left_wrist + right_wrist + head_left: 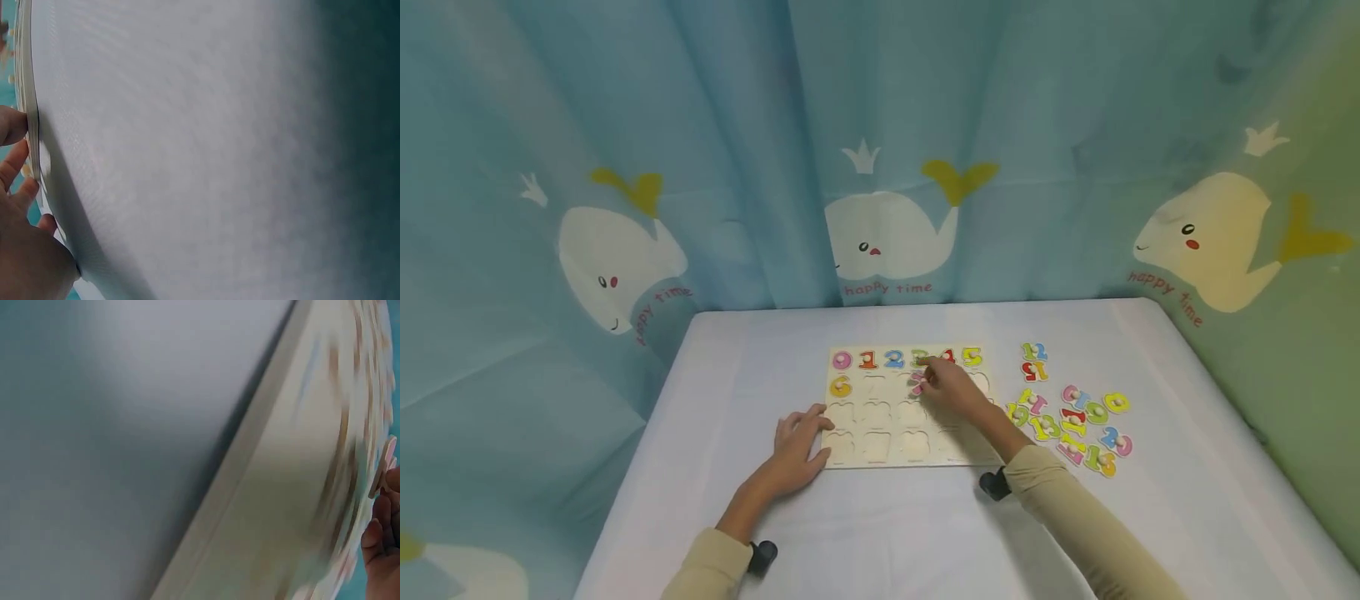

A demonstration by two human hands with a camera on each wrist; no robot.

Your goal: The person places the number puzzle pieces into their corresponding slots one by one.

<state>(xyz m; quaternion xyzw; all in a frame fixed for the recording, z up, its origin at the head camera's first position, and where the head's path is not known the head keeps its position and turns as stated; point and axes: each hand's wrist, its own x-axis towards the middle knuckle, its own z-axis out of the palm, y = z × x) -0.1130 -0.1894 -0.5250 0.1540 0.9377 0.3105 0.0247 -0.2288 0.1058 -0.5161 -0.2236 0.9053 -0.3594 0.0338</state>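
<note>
A pale wooden number board (895,458) lies on the white table, with 0 to 5 pieces along its top row and an orange 6 (840,386) below. The right hand (951,387) pinches a pink number piece (917,383) over the second row; in the right wrist view the hand (382,531) holds a pink piece (390,450) at the right edge. At the board's left edge, the left hand (797,450) rests with its fingers spread. The left wrist view shows that hand (25,237) with thumb and fingertips against the board's edge (26,69).
Several loose number pieces with knobs, among them a yellow 0 (1116,403) and a 15 (1034,372), lie on the table (760,358) right of the board. A blue curtain (737,167) with whale prints hangs behind the table.
</note>
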